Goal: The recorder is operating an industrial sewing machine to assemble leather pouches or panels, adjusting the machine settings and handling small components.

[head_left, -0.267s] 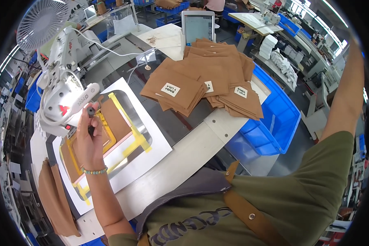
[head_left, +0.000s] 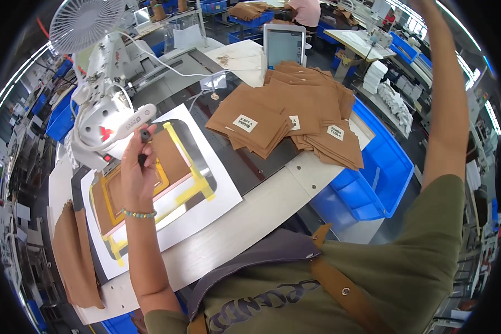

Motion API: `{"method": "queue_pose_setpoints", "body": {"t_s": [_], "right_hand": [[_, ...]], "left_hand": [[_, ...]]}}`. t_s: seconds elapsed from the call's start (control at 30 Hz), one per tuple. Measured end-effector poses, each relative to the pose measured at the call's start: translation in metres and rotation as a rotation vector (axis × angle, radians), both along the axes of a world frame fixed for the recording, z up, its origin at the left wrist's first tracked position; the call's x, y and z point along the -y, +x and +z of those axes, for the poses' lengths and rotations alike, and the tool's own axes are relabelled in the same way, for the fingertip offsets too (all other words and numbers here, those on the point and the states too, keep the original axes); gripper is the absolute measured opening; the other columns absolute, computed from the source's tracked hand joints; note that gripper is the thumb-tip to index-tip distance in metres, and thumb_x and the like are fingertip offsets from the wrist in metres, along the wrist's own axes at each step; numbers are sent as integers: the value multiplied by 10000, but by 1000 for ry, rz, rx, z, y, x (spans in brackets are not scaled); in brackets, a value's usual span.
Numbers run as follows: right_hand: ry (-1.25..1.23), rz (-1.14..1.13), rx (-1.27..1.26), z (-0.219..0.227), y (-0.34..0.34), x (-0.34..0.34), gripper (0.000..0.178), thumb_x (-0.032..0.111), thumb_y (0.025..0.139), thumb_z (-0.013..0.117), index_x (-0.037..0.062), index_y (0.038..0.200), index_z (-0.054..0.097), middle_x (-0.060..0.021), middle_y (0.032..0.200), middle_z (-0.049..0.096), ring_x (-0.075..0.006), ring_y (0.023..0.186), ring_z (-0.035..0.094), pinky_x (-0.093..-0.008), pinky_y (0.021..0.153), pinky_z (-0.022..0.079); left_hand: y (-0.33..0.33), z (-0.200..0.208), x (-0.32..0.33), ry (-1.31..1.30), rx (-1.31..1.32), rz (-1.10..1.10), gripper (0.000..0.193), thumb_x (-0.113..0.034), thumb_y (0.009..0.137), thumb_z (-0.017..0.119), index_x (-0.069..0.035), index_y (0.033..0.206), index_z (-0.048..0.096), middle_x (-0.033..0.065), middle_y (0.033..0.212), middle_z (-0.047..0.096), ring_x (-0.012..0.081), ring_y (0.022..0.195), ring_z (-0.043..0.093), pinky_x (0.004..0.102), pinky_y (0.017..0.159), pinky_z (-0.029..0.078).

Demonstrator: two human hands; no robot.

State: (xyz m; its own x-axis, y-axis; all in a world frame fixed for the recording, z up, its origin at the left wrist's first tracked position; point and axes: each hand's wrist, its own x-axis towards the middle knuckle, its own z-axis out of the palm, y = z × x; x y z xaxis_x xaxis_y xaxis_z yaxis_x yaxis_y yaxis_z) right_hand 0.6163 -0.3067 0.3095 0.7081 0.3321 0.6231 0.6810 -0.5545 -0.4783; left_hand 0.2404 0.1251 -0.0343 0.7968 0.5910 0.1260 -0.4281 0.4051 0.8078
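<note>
A rectangular screen (head_left: 284, 45) in a pale grey frame stands upright at the top centre of the frame, its face dim and greyish. Just below it, small white rectangular labels with dark print sit on the brown fabric pieces: one label (head_left: 245, 123) on the left stack in the upper middle, a second label (head_left: 294, 122) partly tucked beside it, and a third label (head_left: 334, 132) further right.

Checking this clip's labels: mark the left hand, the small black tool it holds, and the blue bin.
left hand (head_left: 136, 175), head view, back of the hand.
small black tool (head_left: 145, 135), head view, its upper end above the fingers.
blue bin (head_left: 387, 167), head view, its right wall.
</note>
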Motion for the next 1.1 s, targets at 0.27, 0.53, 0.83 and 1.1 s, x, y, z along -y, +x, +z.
{"method": "queue_pose_setpoints", "body": {"t_s": [0.27, 0.53, 0.83, 1.1], "right_hand": [[301, 955, -387, -51, 2, -211, 313, 188, 984, 625, 84, 1271, 696, 23, 859, 623, -24, 615, 399, -182, 478, 282], [603, 1285, -634, -107, -61, -367, 237, 176, 1044, 544, 92, 1255, 612, -102, 996, 714, -122, 728, 626, -239, 492, 450], [-98, 1184, -918, -182, -94, -464, 267, 142, 957, 546, -4, 1150, 659, -94, 977, 695, -153, 797, 687, -318, 721, 577], [-279, 674, 866, -227, -111, -503, 305, 352, 1005, 600, 60, 1079, 649, -86, 976, 673, -278, 933, 692, -383, 741, 561]], "left_hand": [[36, 12, 16, 21, 112, -54, 266, -221, 1055, 609, 6, 1193, 620, 131, 1192, 697, 23, 695, 484, 166, 552, 407], [86, 36, 38, -41, 81, 98, 218, -239, 1018, 679, -31, 1081, 665, 125, 1137, 722, 43, 679, 510, 171, 560, 429], [47, 21, 38, 98, -6, 184, 231, -255, 1020, 677, -37, 1094, 692, 87, 1067, 761, 3, 615, 473, 162, 513, 356], [30, 13, 34, 113, -27, 158, 222, -258, 1033, 655, -54, 1100, 713, 104, 1110, 758, -5, 627, 499, 156, 519, 357]]}}
